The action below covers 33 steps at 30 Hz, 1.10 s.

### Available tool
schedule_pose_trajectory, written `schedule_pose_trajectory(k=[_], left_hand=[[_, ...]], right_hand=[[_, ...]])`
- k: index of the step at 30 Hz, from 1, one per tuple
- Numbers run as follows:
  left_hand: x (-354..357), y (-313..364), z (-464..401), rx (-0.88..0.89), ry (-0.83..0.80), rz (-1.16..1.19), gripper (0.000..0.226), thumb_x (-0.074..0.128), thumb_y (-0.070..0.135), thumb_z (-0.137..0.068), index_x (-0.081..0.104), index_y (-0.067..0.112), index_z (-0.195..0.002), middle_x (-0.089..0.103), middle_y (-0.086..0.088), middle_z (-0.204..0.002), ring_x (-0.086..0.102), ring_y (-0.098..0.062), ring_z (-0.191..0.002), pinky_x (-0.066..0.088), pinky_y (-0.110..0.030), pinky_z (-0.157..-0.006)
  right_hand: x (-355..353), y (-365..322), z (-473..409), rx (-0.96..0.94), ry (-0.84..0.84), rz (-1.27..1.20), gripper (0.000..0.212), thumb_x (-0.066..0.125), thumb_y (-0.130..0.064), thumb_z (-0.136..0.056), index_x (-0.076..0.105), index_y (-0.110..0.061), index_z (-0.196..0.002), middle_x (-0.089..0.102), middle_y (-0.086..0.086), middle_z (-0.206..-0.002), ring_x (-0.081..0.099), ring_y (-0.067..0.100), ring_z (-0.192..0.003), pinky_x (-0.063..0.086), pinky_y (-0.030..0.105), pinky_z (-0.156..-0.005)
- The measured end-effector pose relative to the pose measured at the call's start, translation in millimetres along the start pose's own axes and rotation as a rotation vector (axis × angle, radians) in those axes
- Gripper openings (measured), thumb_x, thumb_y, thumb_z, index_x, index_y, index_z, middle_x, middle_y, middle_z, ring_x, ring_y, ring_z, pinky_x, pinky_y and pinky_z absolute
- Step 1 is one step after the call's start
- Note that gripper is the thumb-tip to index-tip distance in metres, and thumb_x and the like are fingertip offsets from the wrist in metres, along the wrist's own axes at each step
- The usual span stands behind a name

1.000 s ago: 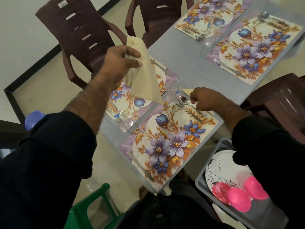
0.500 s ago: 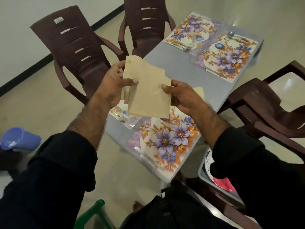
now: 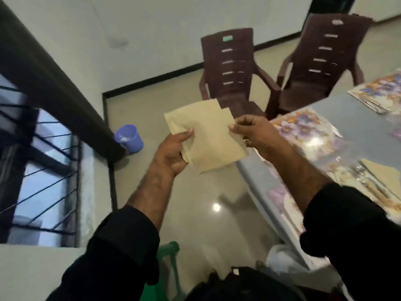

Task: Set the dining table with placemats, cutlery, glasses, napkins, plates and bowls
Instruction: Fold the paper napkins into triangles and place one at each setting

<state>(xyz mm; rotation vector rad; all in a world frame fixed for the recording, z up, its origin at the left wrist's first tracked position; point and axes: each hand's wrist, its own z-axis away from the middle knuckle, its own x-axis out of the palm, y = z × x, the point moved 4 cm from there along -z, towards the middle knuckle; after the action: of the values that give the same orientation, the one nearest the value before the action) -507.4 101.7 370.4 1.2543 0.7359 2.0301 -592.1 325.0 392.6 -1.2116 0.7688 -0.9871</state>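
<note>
Grey and glossy, the surface (image 3: 355,120) runs along the right side of the view, its near edge slanting down toward the person's dark right sleeve. Floral placemats lie on it: one (image 3: 303,131) just behind the right hand, another (image 3: 379,92) farther back at the right edge, and a nearer one (image 3: 338,170) with blurred cutlery (image 3: 366,177) and a folded beige napkin (image 3: 382,170) on it.

Both hands hold a small stack of beige napkins (image 3: 208,135) in the air, out over the floor and just left of the surface's edge. The left hand (image 3: 173,151) grips the stack's left side, thumb on top and fingers curled beneath. The right hand (image 3: 253,131) pinches the right edge, thumb on top; the sheets are fanned slightly at the upper corners.

Two dark brown plastic armchairs stand beyond the surface, one (image 3: 230,68) straight ahead and one (image 3: 325,57) to its right, both with slotted backs. The floor (image 3: 195,203) is pale polished tile that reflects a ceiling light. White walls meet it at a black skirting. A lilac plastic mug (image 3: 129,137) stands on the floor beside a dark curtain (image 3: 54,83) that hangs across a barred window (image 3: 36,170) on the left. Part of a green plastic stool (image 3: 171,253) shows at the bottom, between the sleeves.
</note>
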Motion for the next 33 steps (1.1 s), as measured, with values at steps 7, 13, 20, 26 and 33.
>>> schedule_pose_trajectory(k=[7,13,20,26,33], left_hand=[[-76,50,2,0.159,0.195,0.206,0.024,0.056,0.001,-0.105,0.071,0.016,-0.117,0.081,-0.009,-0.109,0.078,-0.025,-0.097,0.066,-0.046,-0.084],[-99,86,-44,0.262,0.262,0.267,0.032,0.06,0.002,-0.099,0.066,0.014,-0.128,0.076,-0.012,-0.122,0.074,-0.031,-0.109,0.058,-0.056,-0.1],[-124,107,-92,0.262,0.477,0.285,0.033,0.061,-0.001,-0.102,0.065,0.014,-0.131,0.073,-0.02,-0.131,0.068,-0.042,-0.123,0.05,-0.068,-0.105],[-149,140,-127,0.257,0.442,0.35,0.041,0.062,0.007,-0.103,0.06,0.015,-0.143,0.072,-0.018,-0.133,0.068,-0.042,-0.124,0.053,-0.065,-0.101],[-180,164,-187,0.153,0.354,0.383,0.02,0.061,0.009,-0.105,0.069,0.012,-0.122,0.073,-0.021,-0.13,0.066,-0.041,-0.126,0.044,-0.069,-0.111]], right_hand=[[85,3,-54,0.08,-0.217,0.124,0.026,0.083,-0.011,-0.088,0.073,0.003,-0.108,0.076,0.022,-0.099,0.067,0.025,-0.076,0.053,0.036,-0.067],[119,-19,-138,0.011,-0.249,0.086,0.027,0.076,-0.016,-0.095,0.072,0.005,-0.111,0.078,0.013,-0.099,0.071,0.024,-0.082,0.057,0.033,-0.07],[145,-30,-226,0.096,-0.244,0.03,0.022,0.081,-0.009,-0.089,0.069,-0.006,-0.108,0.076,0.01,-0.092,0.072,0.022,-0.078,0.061,0.036,-0.068],[176,-34,-266,0.195,-0.283,0.147,0.027,0.083,-0.009,-0.086,0.074,-0.001,-0.11,0.08,0.009,-0.101,0.075,0.026,-0.094,0.06,0.029,-0.067],[205,-58,-309,0.155,-0.046,0.084,0.014,0.08,-0.006,-0.09,0.07,-0.002,-0.1,0.077,0.013,-0.101,0.075,0.028,-0.091,0.061,0.028,-0.059]])
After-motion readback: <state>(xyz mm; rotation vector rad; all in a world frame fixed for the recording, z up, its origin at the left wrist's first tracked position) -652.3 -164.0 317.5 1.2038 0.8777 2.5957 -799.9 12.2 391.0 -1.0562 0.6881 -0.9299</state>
